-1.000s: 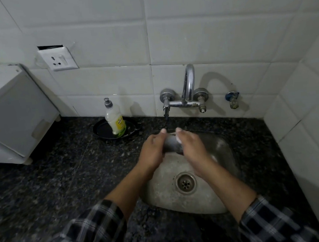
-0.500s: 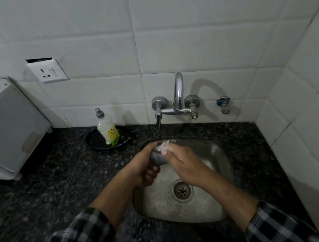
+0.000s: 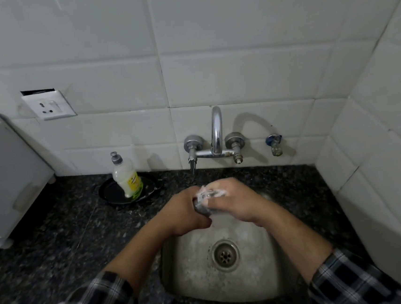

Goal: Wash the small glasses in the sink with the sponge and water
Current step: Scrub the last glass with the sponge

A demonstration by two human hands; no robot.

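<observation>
A soap bottle [image 3: 127, 181] stands upright in a black dish [image 3: 109, 193] on the dark speckled desk [image 3: 56, 239], far left, by the white tiled wall [image 3: 233, 50]. A socket [image 3: 49, 106] sits on the wall above and left of it. A white box [image 3: 5, 175] stands at the left edge. A chrome tap [image 3: 216, 135] and, to its right, a small valve [image 3: 275, 144] are mounted on the wall.

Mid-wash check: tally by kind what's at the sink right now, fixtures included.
glass: 1, gripped in the left hand
sponge: 1, foamy, under the right hand
soap bottle: 1
black dish: 1, under the bottle
tap: 1
valve: 1
Total: 6
</observation>
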